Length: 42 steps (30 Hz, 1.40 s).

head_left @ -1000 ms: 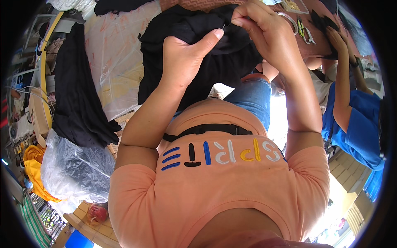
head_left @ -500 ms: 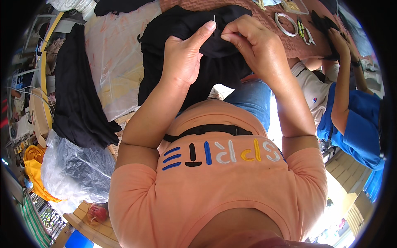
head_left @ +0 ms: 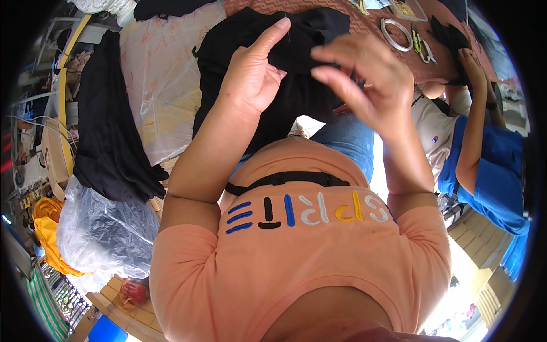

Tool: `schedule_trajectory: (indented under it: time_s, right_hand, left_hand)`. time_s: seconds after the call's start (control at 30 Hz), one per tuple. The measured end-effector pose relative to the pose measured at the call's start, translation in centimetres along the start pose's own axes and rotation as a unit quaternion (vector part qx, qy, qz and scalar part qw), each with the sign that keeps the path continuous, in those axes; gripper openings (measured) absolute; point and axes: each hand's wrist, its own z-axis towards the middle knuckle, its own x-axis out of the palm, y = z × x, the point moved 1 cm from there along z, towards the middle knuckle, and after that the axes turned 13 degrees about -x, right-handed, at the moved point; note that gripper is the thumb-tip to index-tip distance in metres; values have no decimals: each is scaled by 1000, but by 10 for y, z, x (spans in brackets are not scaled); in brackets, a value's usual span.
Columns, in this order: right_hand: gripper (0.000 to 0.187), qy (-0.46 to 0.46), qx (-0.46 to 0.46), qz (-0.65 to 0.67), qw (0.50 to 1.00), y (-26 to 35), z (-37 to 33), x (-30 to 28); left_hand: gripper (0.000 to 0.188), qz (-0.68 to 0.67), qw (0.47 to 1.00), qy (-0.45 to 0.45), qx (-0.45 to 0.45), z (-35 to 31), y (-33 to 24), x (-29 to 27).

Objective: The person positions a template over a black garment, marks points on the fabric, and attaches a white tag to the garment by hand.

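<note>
A black cloth (head_left: 307, 91) spreads over the table's near edge and hangs down to my lap. My left hand (head_left: 255, 77) grips it, thumb on top and the other fingers mostly hidden under the fabric. By the thumb tip a thin needle (head_left: 289, 37) stands out faintly against the black. My right hand (head_left: 370, 77) hovers just right of the cloth, blurred by motion, its thumb and forefinger apart with nothing visible between them. Any thread is too fine to make out.
On the brown patterned tablecloth (head_left: 370, 48) lie a white ring-shaped coil (head_left: 396, 34) and small yellow-handled cutters (head_left: 419, 43). A co-worker in blue (head_left: 496, 165) handles black fabric at the right. Another black cloth (head_left: 111, 125) drapes at the left, above clear plastic (head_left: 108, 233).
My right hand has opened from a pinch near the needle and drawn away, down and to the right. My left hand keeps its hold, shifted slightly left and up.
</note>
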Motion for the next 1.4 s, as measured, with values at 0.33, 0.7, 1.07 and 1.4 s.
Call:
schedule_trajectory:
  time_s: [0.33, 0.7, 1.07, 1.4]
  right_hand:
    - [30, -36, 78, -47, 995, -22, -2, 18]
    - [13, -38, 211, 301, 929, -61, -19, 10]
    - [12, -228, 344, 351, 840, -60, 5, 4]
    - [8, -354, 218, 353, 838, -109, 3, -38]
  left_hand:
    - [43, 121, 992, -12, -14, -12, 10, 3]
    - [19, 208, 968, -1, 141, -11, 14, 13]
    - [25, 181, 983, 35, 26, -8, 20, 7]
    - [24, 207, 978, 38, 15, -7, 23, -2]
